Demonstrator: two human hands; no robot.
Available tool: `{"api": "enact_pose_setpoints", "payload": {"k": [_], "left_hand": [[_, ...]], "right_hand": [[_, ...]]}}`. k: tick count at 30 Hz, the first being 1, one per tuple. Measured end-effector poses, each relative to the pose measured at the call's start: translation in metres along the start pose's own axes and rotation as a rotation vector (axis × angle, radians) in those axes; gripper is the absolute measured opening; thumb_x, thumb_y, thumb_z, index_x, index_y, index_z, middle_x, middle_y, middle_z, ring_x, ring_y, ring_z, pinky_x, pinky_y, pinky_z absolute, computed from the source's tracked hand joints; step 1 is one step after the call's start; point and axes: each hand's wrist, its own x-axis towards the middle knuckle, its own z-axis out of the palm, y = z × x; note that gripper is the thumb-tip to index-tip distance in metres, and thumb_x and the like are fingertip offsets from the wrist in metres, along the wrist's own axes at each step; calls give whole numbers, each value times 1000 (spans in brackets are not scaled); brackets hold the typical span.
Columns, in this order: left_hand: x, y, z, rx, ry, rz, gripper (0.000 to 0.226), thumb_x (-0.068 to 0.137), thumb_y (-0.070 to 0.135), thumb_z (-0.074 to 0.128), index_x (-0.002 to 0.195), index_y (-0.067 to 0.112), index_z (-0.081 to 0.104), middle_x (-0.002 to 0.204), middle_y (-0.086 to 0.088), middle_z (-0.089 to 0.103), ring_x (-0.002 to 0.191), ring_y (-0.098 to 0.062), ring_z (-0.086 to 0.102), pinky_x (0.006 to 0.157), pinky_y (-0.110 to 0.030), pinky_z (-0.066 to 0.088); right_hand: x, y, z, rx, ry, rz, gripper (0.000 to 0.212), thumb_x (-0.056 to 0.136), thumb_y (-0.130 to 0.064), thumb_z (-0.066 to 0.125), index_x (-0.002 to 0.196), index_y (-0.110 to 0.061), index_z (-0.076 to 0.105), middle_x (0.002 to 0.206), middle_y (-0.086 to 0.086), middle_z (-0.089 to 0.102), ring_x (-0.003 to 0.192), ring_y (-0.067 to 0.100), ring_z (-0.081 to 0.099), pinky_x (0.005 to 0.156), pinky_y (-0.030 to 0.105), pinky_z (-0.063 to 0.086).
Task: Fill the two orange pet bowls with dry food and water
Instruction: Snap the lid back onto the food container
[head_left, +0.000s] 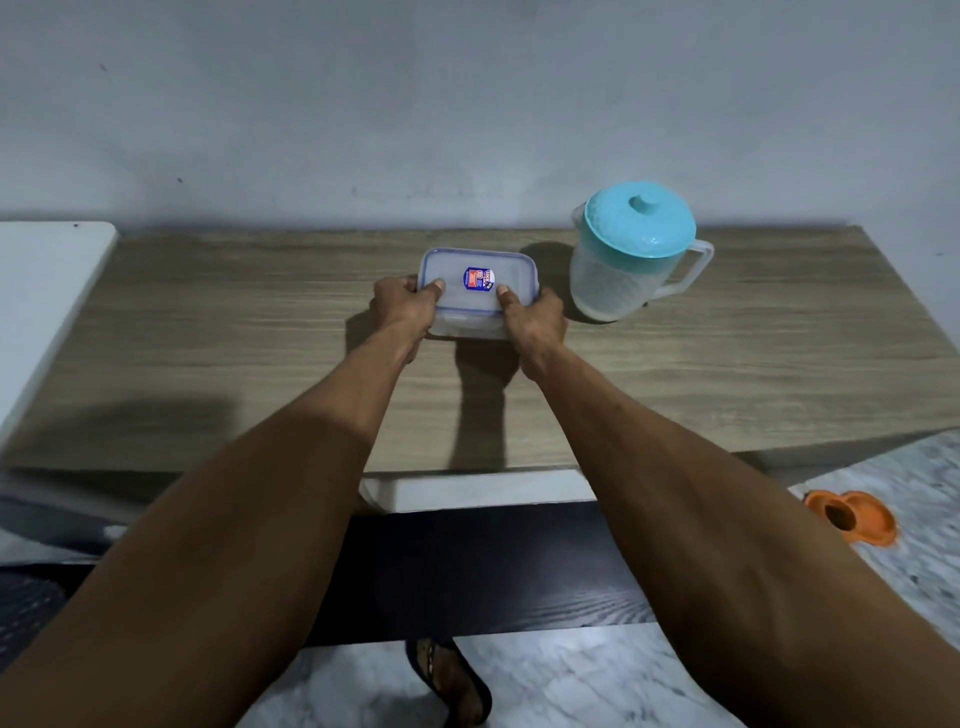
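Food container (480, 291) gripped, lid on
Left hand (402, 306) and right hand (535, 319) curl round it; lidded jug (618, 275) just right; orange bowls (862, 519) well apart; pouring seemingly ahead.

Reaching forward with both bare arms; gripping a clear rectangular plastic container (480, 258) by its ends with left hand (402, 307) and right hand (536, 318), thumbs on top.

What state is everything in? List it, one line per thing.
plastic container: lid on, sitting on the table, held at both ends.
left hand: grips the container's left end, thumb on the lid.
right hand: grips the container's right end, thumb on the lid.
pitcher: upright on the table, turquoise lid on, untouched; water level unclear.
orange pet bowls: on the floor, contents unclear.
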Motion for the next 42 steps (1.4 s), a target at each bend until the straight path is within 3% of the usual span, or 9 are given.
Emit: {"api": "enact_pose_setpoints", "payload": {"k": [8,14,22,26,28,31,35,38,42], "left_hand": [[-78,-8,-29,26,61,30,38,78,33,77,103,5,71,103,-13,73,93,-27,70,71,-25,48],[-153,-30,-48,22,80,55,24,82,31,75,88,9,69,95,-12,73,86,-27,69,74,-31,52],[-228,-81,-63,-51,98,40,25,84,25,74,101,6,71,96,-5,69,84,-18,62,75,-24,46],[-241,-113,-65,-62,71,0,26,81,23,76,98,3,72,99,-11,73,80,-19,64,78,-29,53],[-242,-129,-66,-42,75,-34,31,80,27,77,100,4,72,99,-10,74,84,-22,68,84,-33,56],[-240,-157,-66,-14,71,-67,26,80,31,75,98,11,73,94,-6,74,82,-22,68,77,-31,56],[-226,-197,-65,20,68,-76,26,80,33,74,95,13,75,92,-6,74,88,-24,70,83,-38,58],[-206,-224,-61,16,58,-57,26,83,31,73,100,12,74,94,-7,74,85,-22,69,78,-34,58],[-170,-255,-50,-40,47,1,29,88,23,70,111,6,70,100,-6,71,82,-16,64,60,-15,46]], "right_hand": [[-69,11,-42,24,-21,-41,51,86,-37,69,123,-4,58,124,16,64,116,34,58,101,44,47],[-128,35,-84,24,-47,-74,49,85,-39,69,122,-7,59,121,14,66,113,33,60,101,44,48],[-195,81,-122,28,-137,-61,45,92,-33,65,128,-8,54,124,12,61,113,29,59,97,35,49],[-210,114,-121,39,-139,-1,52,89,-35,67,132,-8,54,126,13,60,114,30,59,100,36,48],[-215,129,-118,51,-144,8,50,89,-34,68,130,-9,56,123,12,63,112,30,60,98,35,49],[-215,156,-106,36,-151,18,44,88,-34,68,125,-12,58,119,10,65,110,27,60,96,35,49],[-206,192,-82,52,-167,24,41,88,-32,68,123,-14,60,115,8,66,106,26,62,92,31,50],[-192,218,-61,56,-167,10,40,88,-32,68,122,-13,60,112,7,65,105,25,61,93,34,51],[-165,249,-29,53,-139,-53,32,88,-33,68,113,-14,62,100,4,65,100,26,63,93,36,51]]}}
